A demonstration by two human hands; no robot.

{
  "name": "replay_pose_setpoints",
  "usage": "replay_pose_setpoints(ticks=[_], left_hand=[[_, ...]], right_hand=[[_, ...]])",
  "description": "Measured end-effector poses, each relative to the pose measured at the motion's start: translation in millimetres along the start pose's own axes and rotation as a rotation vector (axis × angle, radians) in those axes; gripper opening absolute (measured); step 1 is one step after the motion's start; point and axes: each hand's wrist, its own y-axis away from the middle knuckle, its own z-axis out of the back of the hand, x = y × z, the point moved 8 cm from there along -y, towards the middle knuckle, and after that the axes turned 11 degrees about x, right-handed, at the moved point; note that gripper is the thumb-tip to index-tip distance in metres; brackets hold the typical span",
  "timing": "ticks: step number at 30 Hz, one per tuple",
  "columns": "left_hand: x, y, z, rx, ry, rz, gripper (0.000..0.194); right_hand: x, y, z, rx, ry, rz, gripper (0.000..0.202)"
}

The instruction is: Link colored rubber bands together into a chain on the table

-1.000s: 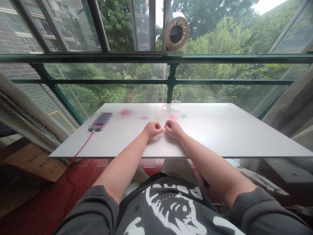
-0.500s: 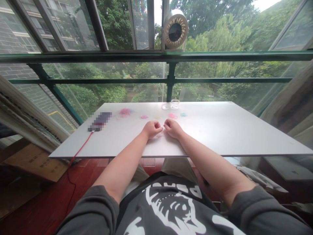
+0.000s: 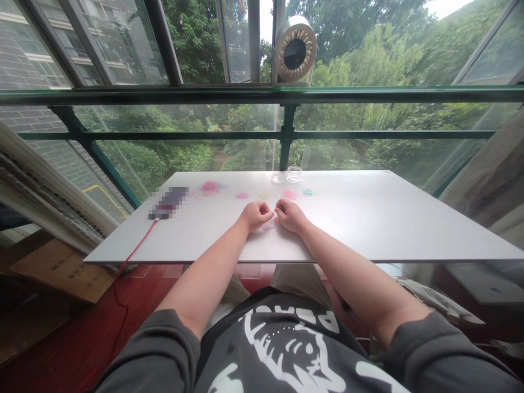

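frame centre | step: seemingly fingertip work above pink strands (image 3: 268, 225) | left hand (image 3: 256, 216), right hand (image 3: 290, 215): curled, contents unclear | next: likely needs steady fingertips

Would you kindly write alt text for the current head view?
A person's left hand and right hand are curled close together over a white table, near a pale pink clump. Farther back are colourful piles and a clear round container.

Red cable (image 3: 136, 245) at a pixelated dark device (image 3: 170, 202), cardboard box (image 3: 67, 268), red floor (image 3: 77, 344), green railing (image 3: 229, 96), leafy trees (image 3: 368, 60) beyond.
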Motion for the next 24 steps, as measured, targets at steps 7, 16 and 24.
replay_pose_setpoints(ticks=[7,16,24], left_hand=[[0,0,-1.2,0.027,-0.021,-0.003,0.022],[-1,-1,0.5,-0.035,-0.005,-0.015,0.033],[-2,-1,1.1,-0.016,-0.117,0.034,0.022]], right_hand=[[-9,-1,6,-0.067,-0.018,-0.058,0.005],[0,0,-4,0.058,-0.078,0.045,0.005],[-4,-1,-1,0.022,-0.068,0.019,0.007]])
